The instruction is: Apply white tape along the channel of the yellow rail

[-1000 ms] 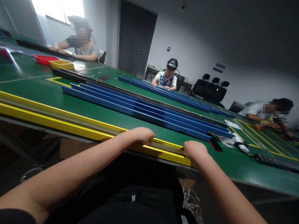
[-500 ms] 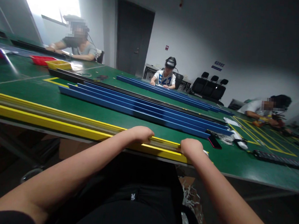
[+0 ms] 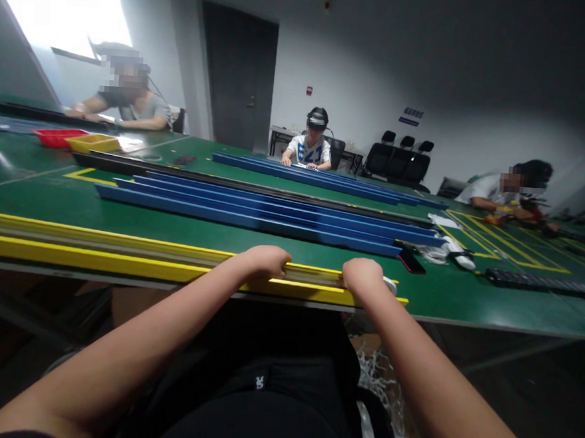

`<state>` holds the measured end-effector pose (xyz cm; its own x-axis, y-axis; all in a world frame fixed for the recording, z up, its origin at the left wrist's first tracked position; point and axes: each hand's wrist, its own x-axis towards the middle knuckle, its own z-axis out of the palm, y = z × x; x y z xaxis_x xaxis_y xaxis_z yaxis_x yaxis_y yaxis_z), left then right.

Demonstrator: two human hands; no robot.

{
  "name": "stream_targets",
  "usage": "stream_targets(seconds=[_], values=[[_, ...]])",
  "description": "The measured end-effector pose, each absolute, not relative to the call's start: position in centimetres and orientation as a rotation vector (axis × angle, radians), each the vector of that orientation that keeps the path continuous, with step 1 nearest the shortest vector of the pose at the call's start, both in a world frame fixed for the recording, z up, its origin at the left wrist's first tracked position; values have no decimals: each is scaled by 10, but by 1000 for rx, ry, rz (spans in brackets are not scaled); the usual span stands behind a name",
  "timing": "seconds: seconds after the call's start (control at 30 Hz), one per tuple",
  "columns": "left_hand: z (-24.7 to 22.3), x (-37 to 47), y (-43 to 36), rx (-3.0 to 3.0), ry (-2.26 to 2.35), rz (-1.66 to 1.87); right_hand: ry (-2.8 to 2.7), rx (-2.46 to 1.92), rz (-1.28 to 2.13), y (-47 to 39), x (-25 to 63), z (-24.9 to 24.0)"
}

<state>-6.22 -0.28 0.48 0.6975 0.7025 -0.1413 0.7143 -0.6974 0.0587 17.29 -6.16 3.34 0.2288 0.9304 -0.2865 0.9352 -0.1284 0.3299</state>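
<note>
A long yellow channel-shaped rail (image 3: 119,260) lies along the front edge of the green table, its right end just past my right hand. My left hand (image 3: 268,263) is closed, with its curled fingertips down in the channel. To its right, my right hand (image 3: 362,276) is also closed and rests over the same rail, a short stretch apart. The undersides of both hands hide whatever is pinched in them. Beside the right hand a small white round object (image 3: 391,285) shows partly; I cannot tell whether the hand touches it.
Several blue rails (image 3: 252,219) lie beyond the yellow one, with a black rail (image 3: 185,177) behind them. A phone (image 3: 412,261), a white device (image 3: 463,256) and a power strip (image 3: 533,281) are at right. Red (image 3: 58,137) and yellow trays (image 3: 93,143) stand at left. Three people sit around the table.
My view has tilted and shifted, so the table looks more level and the rail's right end shows more clearly. Both hands keep about the same places on the rail.
</note>
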Motion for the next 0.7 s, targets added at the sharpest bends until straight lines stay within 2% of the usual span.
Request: stream_targets(seconds=[0.7], values=[[0, -12, -4, 2703, 1242, -235, 1737, 2157, -1, -64, 178, 25]])
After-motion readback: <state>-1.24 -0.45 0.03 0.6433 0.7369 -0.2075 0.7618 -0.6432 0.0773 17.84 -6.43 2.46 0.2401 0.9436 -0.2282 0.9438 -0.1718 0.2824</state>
